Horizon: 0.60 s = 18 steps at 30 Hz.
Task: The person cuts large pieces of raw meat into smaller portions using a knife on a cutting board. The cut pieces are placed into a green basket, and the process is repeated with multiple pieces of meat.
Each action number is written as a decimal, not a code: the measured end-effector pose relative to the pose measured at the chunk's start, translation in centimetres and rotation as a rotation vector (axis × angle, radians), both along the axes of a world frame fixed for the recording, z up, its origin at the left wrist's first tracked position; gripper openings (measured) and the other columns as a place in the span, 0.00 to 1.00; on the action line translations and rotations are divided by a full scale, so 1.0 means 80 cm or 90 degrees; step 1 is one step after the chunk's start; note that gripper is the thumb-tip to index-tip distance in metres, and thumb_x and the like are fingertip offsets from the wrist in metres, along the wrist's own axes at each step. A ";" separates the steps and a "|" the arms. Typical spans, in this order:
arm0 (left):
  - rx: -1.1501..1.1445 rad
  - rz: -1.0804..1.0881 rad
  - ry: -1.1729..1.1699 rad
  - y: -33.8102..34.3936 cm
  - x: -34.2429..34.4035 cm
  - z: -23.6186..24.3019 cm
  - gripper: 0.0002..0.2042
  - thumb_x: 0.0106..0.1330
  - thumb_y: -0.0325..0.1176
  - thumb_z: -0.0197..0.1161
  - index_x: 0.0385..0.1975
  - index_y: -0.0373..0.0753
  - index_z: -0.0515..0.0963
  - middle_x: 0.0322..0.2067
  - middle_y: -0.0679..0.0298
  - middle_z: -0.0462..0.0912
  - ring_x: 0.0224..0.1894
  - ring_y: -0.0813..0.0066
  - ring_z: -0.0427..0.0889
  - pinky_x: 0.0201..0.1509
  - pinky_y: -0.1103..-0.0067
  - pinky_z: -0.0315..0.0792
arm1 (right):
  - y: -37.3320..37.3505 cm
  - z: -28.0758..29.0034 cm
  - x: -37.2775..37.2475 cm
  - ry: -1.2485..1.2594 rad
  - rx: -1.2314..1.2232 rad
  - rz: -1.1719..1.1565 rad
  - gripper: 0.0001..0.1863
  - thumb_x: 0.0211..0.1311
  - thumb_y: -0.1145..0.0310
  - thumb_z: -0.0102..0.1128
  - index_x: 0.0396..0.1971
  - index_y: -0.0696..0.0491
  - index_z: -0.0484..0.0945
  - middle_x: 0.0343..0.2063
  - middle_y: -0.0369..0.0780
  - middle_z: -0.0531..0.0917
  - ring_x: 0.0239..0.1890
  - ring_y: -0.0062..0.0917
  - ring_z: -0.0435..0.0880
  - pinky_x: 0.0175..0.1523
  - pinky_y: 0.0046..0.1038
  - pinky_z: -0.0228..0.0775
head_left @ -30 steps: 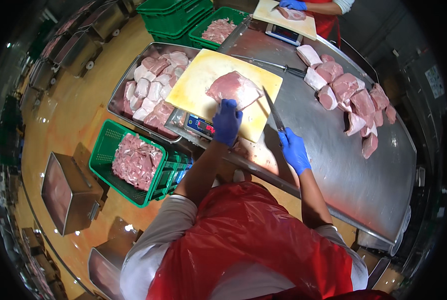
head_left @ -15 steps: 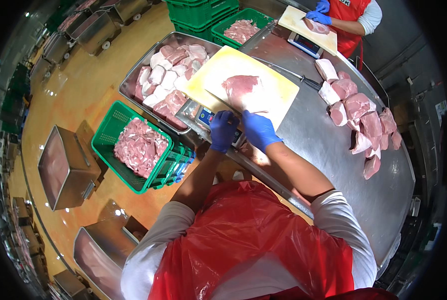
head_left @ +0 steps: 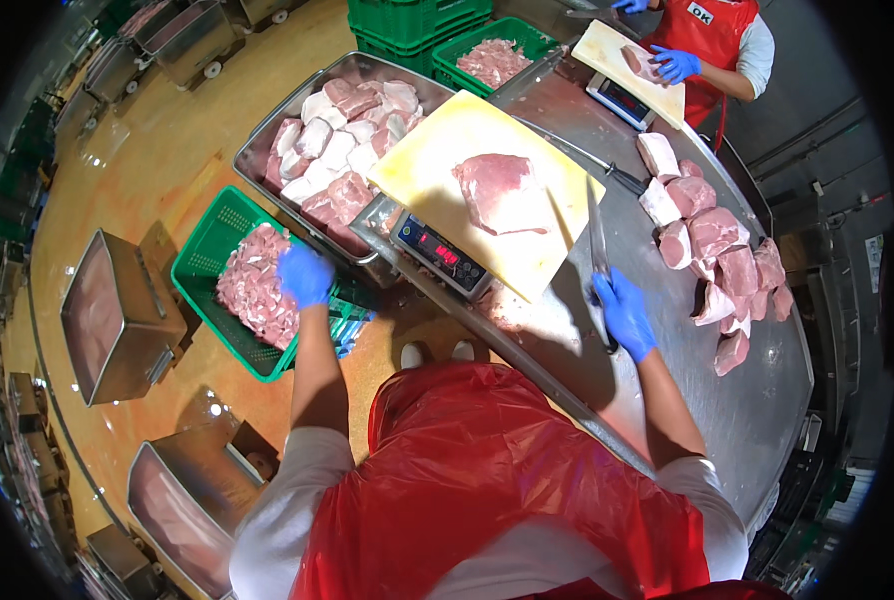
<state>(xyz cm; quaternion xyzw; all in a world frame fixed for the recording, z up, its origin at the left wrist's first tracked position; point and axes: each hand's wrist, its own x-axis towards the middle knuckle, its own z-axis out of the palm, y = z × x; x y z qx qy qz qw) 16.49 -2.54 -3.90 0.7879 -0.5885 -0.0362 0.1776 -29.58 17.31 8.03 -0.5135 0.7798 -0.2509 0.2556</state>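
In my blue-gloved right hand (head_left: 624, 308) is a knife (head_left: 597, 235), its blade pointing away from me beside the cutting board's right edge. My left hand (head_left: 307, 275), also gloved in blue, is over the meat trimmings (head_left: 259, 290) in a green basket (head_left: 205, 240); blur hides how its fingers are set. One trimmed piece of raw meat (head_left: 502, 193) lies alone on the pale yellow cutting board (head_left: 417, 150). Under the board sits a digital scale (head_left: 437, 255) with a lit red display, on the steel table (head_left: 707, 410).
A steel tub (head_left: 257, 165) of meat cuts stands left of the board. Large meat chunks (head_left: 719, 235) are heaped at the table's right, near a sharpening steel (head_left: 587, 155). Across the table a co-worker's gloved hand (head_left: 675, 65) rests by another board. Metal carts (head_left: 132, 320) stand on the floor.
My hands have parted from the board's near edge. The left swung down-left to the basket; the right moved right with the knife. The meat on the board is uncovered now.
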 end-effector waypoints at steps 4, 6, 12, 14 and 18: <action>-0.222 -0.670 0.321 -0.088 -0.151 0.059 0.29 0.53 0.25 0.55 0.61 0.30 0.71 0.60 0.41 0.73 0.64 0.45 0.70 0.70 0.65 0.63 | -0.099 -0.037 0.055 -0.649 -0.130 -0.206 0.13 0.74 0.63 0.55 0.44 0.58 0.75 0.37 0.39 0.80 0.35 0.23 0.81 0.38 0.26 0.78; -0.228 -0.688 0.360 -0.119 -0.214 0.047 0.32 0.54 0.26 0.53 0.64 0.32 0.67 0.62 0.40 0.70 0.66 0.45 0.68 0.72 0.67 0.60 | -0.149 -0.048 0.081 -0.682 -0.186 -0.194 0.12 0.73 0.63 0.55 0.44 0.58 0.76 0.32 0.38 0.79 0.34 0.22 0.80 0.37 0.29 0.78; -0.071 -0.720 0.359 -0.070 -0.228 0.042 0.15 0.57 0.33 0.67 0.43 0.35 0.76 0.34 0.51 0.84 0.38 0.47 0.84 0.45 0.63 0.77 | -0.215 -0.050 0.033 -0.318 -0.248 -0.131 0.15 0.73 0.61 0.53 0.38 0.59 0.78 0.26 0.38 0.79 0.26 0.23 0.75 0.35 0.30 0.68; -0.095 -0.595 0.364 -0.018 -0.233 0.034 0.15 0.56 0.35 0.70 0.40 0.36 0.75 0.31 0.53 0.83 0.34 0.49 0.83 0.41 0.64 0.77 | -0.202 -0.024 0.024 -0.078 -0.212 -0.105 0.15 0.71 0.61 0.53 0.40 0.59 0.78 0.27 0.49 0.84 0.29 0.41 0.83 0.39 0.38 0.73; -0.190 -0.426 0.315 0.019 -0.242 0.034 0.10 0.58 0.35 0.68 0.32 0.37 0.77 0.27 0.55 0.83 0.30 0.53 0.83 0.37 0.64 0.76 | -0.143 0.037 0.107 0.134 -0.083 0.053 0.17 0.71 0.56 0.51 0.42 0.55 0.78 0.37 0.59 0.82 0.42 0.59 0.80 0.45 0.50 0.71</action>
